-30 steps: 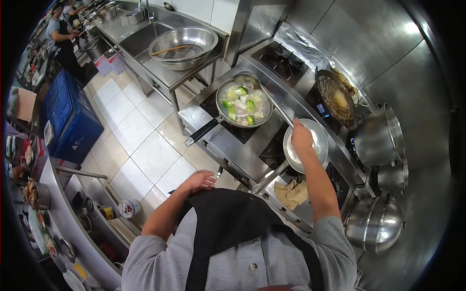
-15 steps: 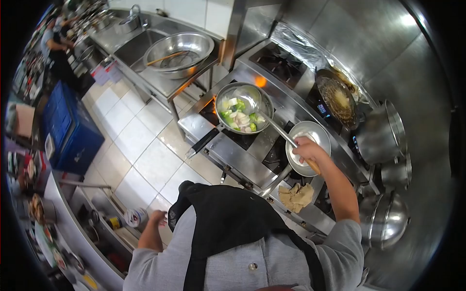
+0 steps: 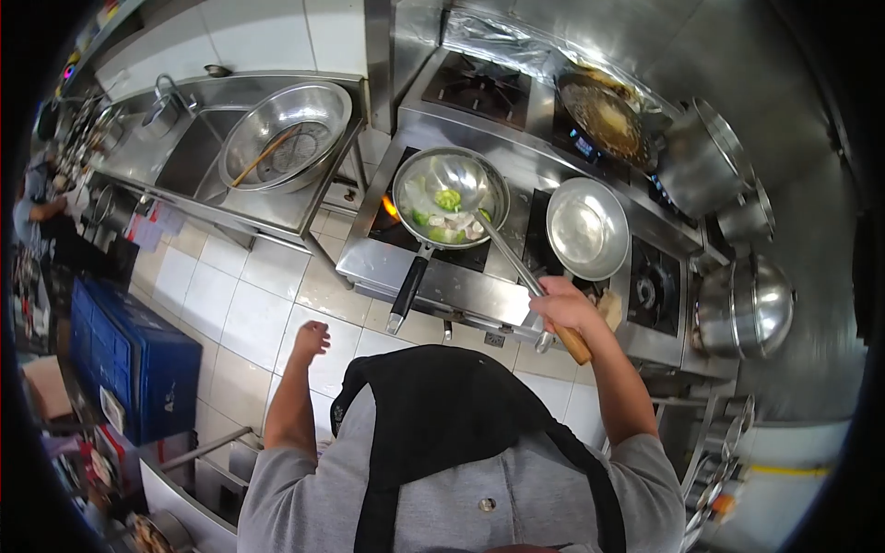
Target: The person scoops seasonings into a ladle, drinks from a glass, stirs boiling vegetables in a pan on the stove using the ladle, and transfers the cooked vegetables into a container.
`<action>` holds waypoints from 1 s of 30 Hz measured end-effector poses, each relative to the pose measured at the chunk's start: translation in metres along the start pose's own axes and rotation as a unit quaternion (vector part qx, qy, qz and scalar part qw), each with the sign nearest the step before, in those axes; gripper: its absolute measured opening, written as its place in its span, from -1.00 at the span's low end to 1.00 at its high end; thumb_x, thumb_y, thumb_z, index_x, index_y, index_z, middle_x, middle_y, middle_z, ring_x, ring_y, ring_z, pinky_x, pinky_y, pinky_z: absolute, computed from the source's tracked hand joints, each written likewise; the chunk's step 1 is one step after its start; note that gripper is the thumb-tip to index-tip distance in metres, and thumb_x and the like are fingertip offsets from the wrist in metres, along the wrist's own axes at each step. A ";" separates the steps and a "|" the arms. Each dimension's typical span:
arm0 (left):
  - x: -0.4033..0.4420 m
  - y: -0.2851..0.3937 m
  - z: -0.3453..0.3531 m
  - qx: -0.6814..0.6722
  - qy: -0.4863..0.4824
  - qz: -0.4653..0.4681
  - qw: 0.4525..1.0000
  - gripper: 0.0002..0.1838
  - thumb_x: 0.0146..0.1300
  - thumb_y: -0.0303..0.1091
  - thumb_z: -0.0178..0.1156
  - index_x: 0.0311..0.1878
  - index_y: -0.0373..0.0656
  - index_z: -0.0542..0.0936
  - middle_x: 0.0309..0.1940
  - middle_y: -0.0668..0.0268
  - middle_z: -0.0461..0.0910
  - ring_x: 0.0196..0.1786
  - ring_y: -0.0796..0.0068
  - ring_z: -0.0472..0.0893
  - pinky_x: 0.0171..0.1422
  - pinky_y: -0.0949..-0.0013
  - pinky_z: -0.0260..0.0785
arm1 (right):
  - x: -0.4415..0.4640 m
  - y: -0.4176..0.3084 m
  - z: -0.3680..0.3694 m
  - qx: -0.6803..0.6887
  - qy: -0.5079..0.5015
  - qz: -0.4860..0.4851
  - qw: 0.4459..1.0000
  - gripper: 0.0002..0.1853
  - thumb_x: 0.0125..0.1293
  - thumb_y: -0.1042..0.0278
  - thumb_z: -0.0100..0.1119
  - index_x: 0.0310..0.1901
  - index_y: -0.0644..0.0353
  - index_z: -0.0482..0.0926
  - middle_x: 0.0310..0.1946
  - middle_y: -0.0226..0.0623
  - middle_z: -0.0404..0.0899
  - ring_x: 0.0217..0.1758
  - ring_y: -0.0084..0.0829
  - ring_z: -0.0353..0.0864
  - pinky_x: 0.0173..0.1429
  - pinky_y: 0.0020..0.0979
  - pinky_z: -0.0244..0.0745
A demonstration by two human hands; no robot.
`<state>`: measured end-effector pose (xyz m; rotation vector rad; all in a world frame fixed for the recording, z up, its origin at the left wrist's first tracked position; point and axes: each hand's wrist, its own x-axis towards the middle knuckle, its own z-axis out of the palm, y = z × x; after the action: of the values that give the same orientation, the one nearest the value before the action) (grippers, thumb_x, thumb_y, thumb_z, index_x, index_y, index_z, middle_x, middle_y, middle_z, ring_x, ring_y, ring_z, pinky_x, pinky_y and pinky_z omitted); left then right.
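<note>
My right hand (image 3: 566, 306) is wrapped round the ladle (image 3: 512, 255), on the metal handle just above its wooden end. The ladle's bowl lies inside the frying pan (image 3: 502, 189), over broccoli (image 3: 447, 199) and pale pieces. This pan sits on the left front burner, its black handle (image 3: 408, 290) pointing towards me, with an orange flame at its left side. My left hand (image 3: 312, 339) hangs in the air over the floor, its fingers curled, away from the pan handle. A second pan (image 3: 587, 229) with a shiny inside stands just right of the first.
A dark wok (image 3: 604, 115) with bubbling liquid and a tall pot (image 3: 705, 161) stand at the back right. A large metal bowl (image 3: 286, 138) is on the sink counter. A blue cooler (image 3: 138, 359) stands at left. Another person (image 3: 41, 212) is at far left.
The view has turned, shifting the scene. The ladle has gone down into the vegetables from the pan's rim, and my grip now sits near its wooden end. My left hand has moved forward.
</note>
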<state>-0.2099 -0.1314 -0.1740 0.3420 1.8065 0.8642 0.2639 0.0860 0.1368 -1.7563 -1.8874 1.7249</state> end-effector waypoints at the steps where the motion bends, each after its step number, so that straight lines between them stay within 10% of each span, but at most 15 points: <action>1: 0.006 0.010 -0.009 0.018 0.009 0.002 1.000 -0.73 0.29 -0.23 0.19 -0.07 -0.21 0.52 -0.40 0.21 0.62 -0.53 0.43 0.59 -0.58 0.33 0.41 | 0.007 0.006 0.010 0.042 0.002 0.006 0.999 -0.85 0.18 0.46 0.19 -0.34 0.33 0.42 -0.62 -0.31 0.38 -0.72 -0.45 0.44 -0.63 -0.34 0.35; 10: 0.002 -0.051 -0.014 0.150 -0.094 -0.037 0.983 -0.72 0.33 -0.21 0.16 -0.08 -0.25 0.51 -0.37 0.19 0.65 -0.49 0.37 0.66 -0.57 0.28 0.54 | -0.016 0.008 0.038 0.103 -0.002 0.022 0.994 -0.81 0.20 0.41 0.19 -0.32 0.37 0.45 -0.55 -0.28 0.41 -0.70 -0.47 0.43 -0.62 -0.36 0.36; 11: 0.007 -0.071 -0.014 0.346 -0.185 0.061 0.918 -0.74 0.32 -0.25 0.14 -0.14 -0.28 0.56 -0.39 0.15 0.65 -0.48 0.35 0.69 -0.58 0.31 0.55 | -0.012 0.006 0.042 0.089 0.018 0.026 0.996 -0.82 0.20 0.41 0.18 -0.32 0.37 0.46 -0.55 -0.28 0.42 -0.70 -0.47 0.43 -0.62 -0.36 0.36; 22: -0.018 -0.111 -0.005 0.394 -0.137 0.129 0.899 -0.72 0.26 -0.24 0.11 -0.37 -0.22 0.70 -0.20 -0.06 0.69 0.02 0.14 0.67 0.19 0.18 0.47 | -0.024 0.019 0.053 0.289 -0.011 0.029 0.957 -0.83 0.31 0.38 0.20 -0.27 0.27 0.44 -0.57 -0.38 0.36 -0.73 -0.55 0.33 -0.67 -0.47 0.23; 23: 0.024 -0.138 -0.021 0.450 -0.204 0.397 0.774 -0.71 0.30 -0.22 0.11 -0.28 -0.24 0.68 -0.23 -0.01 0.70 -0.14 0.15 0.71 -0.04 0.12 0.58 | -0.026 0.020 0.055 0.288 -0.012 0.030 0.957 -0.83 0.31 0.38 0.20 -0.27 0.27 0.44 -0.57 -0.38 0.36 -0.73 -0.55 0.33 -0.67 -0.47 0.23; 24: -0.009 -0.095 -0.009 0.289 -0.158 0.007 0.944 -0.71 0.35 -0.21 0.08 -0.15 -0.26 0.61 -0.28 0.08 0.68 -0.31 0.24 0.71 -0.32 0.13 0.60 | -0.028 0.020 0.058 0.270 -0.009 0.027 0.962 -0.83 0.30 0.39 0.20 -0.27 0.28 0.43 -0.58 -0.38 0.36 -0.74 -0.55 0.34 -0.67 -0.46 0.25; 30: 0.000 -0.055 0.001 0.184 -0.111 -0.056 0.975 -0.73 0.33 -0.25 0.10 -0.08 -0.28 0.53 -0.37 0.18 0.65 -0.50 0.38 0.65 -0.55 0.29 0.54 | -0.029 0.054 0.077 0.112 0.045 0.003 0.993 -0.84 0.22 0.47 0.19 -0.29 0.31 0.39 -0.59 -0.37 0.35 -0.76 -0.50 0.45 -0.68 -0.38 0.36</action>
<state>-0.1997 -0.1688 -0.2123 0.5452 1.7513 0.3900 0.2603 0.0015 0.0871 -1.7246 -1.5854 1.7481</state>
